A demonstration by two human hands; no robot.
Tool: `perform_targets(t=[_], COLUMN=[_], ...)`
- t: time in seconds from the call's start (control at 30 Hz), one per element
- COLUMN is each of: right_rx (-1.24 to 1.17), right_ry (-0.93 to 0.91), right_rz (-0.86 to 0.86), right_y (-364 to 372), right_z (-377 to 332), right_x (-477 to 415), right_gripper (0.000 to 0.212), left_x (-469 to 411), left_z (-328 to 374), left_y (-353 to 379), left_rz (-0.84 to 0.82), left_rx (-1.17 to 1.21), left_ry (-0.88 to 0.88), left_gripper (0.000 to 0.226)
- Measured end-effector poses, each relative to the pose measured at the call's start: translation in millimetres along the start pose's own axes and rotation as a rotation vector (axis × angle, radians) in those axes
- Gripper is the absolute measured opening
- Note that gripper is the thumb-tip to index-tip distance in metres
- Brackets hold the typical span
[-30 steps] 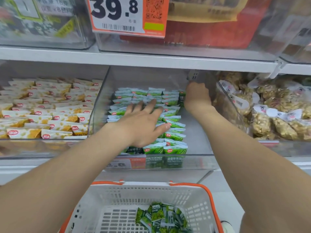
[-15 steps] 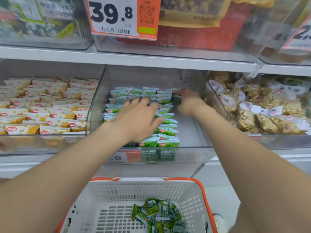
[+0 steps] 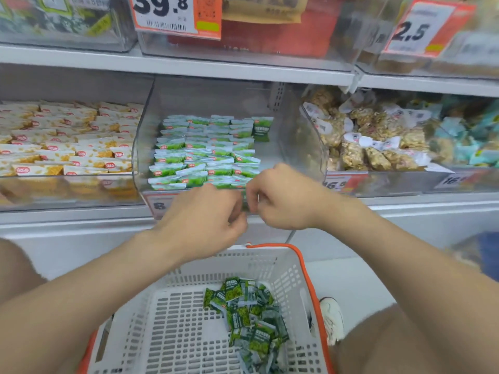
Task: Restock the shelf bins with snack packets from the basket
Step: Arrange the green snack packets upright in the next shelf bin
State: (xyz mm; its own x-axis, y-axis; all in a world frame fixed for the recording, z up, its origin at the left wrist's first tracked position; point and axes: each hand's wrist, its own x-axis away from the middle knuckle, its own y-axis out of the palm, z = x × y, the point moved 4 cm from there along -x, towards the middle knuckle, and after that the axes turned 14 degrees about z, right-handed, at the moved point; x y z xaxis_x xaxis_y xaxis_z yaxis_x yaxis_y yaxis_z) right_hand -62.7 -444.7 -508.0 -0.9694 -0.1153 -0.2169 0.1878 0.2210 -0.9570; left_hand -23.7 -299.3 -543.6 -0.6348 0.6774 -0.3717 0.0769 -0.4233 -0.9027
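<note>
basket (image 3: 286, 268) before shelf | packets (image 3: 245, 314) in basket | middle bin (image 3: 283, 147) above basket

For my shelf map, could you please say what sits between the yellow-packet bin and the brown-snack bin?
The clear bin holding green packets, as the head view shows.

Green packets (image 3: 205, 155), orange-rimmed white basket (image 3: 302, 268)

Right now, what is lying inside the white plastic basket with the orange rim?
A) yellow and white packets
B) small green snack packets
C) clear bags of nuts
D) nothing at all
B: a loose heap of small green snack packets lies on the slotted floor of the white plastic basket, toward its right side.
</note>
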Motion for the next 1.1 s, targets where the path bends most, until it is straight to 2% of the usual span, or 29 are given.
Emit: perform_targets(t=[0.13, 0.23, 0.3, 0.4, 0.53, 0.7, 0.8, 0.9, 1.03, 1.1], right_rx=[0.089, 0.226, 0.310, 0.394, 0.457, 0.478, 0.417, 0.280, -0.034, -0.181], right_ry=[-0.011, -0.053, -0.148, -0.352, -0.598, -0.696, -0.604, -0.494, -0.153, -0.008], right_rz=[-0.485, -0.739, -0.883, -1.009, -1.044, -1.194, -1.171, -1.090, -0.861, -0.749], right_y=[81.2, 151.0, 193.2, 251.3, 298.7, 324.9, 325.6, 313.7, 296.3, 278.7], right_z=[-0.1, 3.4, 2.7, 9.2, 12.5, 11.2, 13.5, 8.1, 10.4, 8.5], right_x=[45.1, 84.3, 109.5, 147.4, 189.0, 225.4, 226.0, 199.7, 154.0, 131.3], right_gripper=[0.019, 0.012, 0.012, 0.015, 0.020, 0.025, 0.019, 0.002, 0.036, 0.025], left_x=[37.2, 68.6, 90.5, 114.5, 120.7, 110.3, 103.7, 99.3, 93.0, 92.2], left_z=[12.9, 17.0, 15.4, 10.7, 2.0, -4.9, -8.6, -13.8, -17.0, -19.4], left_y=[51.8, 91.3, 116.4, 142.1, 155.1, 162.7, 162.8, 161.1, 151.9, 146.2], left_rz=[-0.488, -0.774, -0.925, -1.033, -1.053, -1.020, -0.984, -0.972, -0.993, -1.002], left_rx=[-0.079, -0.127, -0.187, -0.231, -0.274, -0.276, -0.261, -0.249, -0.234, -0.222], left_ry=[0.190, 0.338, 0.387, 0.413, 0.417, 0.402, 0.407, 0.381, 0.295, 0.259], left_gripper=[0.022, 0.022, 0.020, 0.017, 0.014, 0.020, 0.017, 0.017, 0.016, 0.019])
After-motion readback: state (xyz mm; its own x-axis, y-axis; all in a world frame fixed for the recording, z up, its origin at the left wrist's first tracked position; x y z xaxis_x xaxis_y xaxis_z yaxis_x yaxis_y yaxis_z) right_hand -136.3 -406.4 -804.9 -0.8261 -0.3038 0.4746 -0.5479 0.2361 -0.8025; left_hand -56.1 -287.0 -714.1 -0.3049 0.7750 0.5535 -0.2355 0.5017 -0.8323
